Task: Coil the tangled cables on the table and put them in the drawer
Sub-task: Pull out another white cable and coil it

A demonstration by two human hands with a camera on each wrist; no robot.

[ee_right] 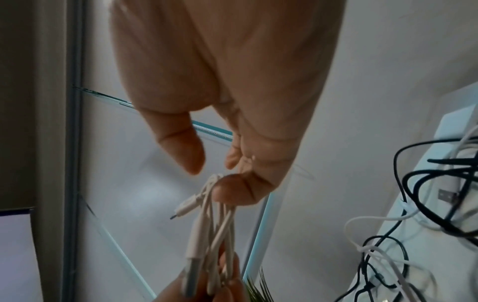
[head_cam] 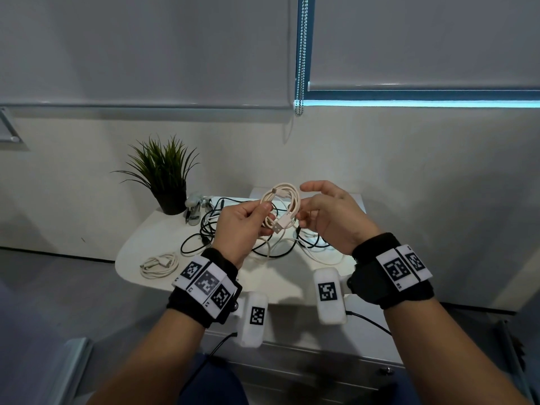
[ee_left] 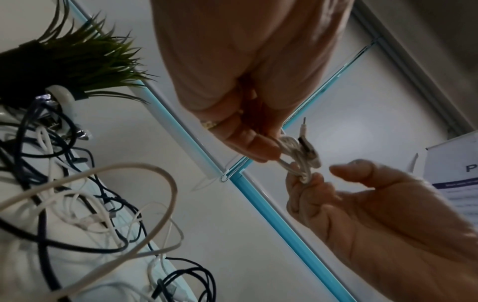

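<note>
A cream-white cable (head_cam: pixel 285 204), wound into a small coil, is held up above the table (head_cam: pixel 137 247) between both hands. My left hand (head_cam: pixel 264 213) pinches the coil's left side, and the USB plug (head_cam: pixel 279 227) sticks out below its fingers. My right hand (head_cam: pixel 304 206) hooks curled fingers through the coil's right side with the thumb lifted clear. In the left wrist view my left hand (ee_left: pixel 269 151) grips the bundle (ee_left: pixel 297 155) and my right hand (ee_left: pixel 318 173) holds its other end. The right wrist view shows the right hand (ee_right: pixel 209 177) on the strands (ee_right: pixel 214 224).
A tangle of black and white cables (head_cam: pixel 233 238) lies on the table under my hands. A second coiled white cable (head_cam: pixel 159 266) rests at the front left. A potted plant (head_cam: pixel 166 176) and a stapler (head_cam: pixel 193 210) stand at the back left. A grey drawer unit (head_cam: pixel 321 372) sits below.
</note>
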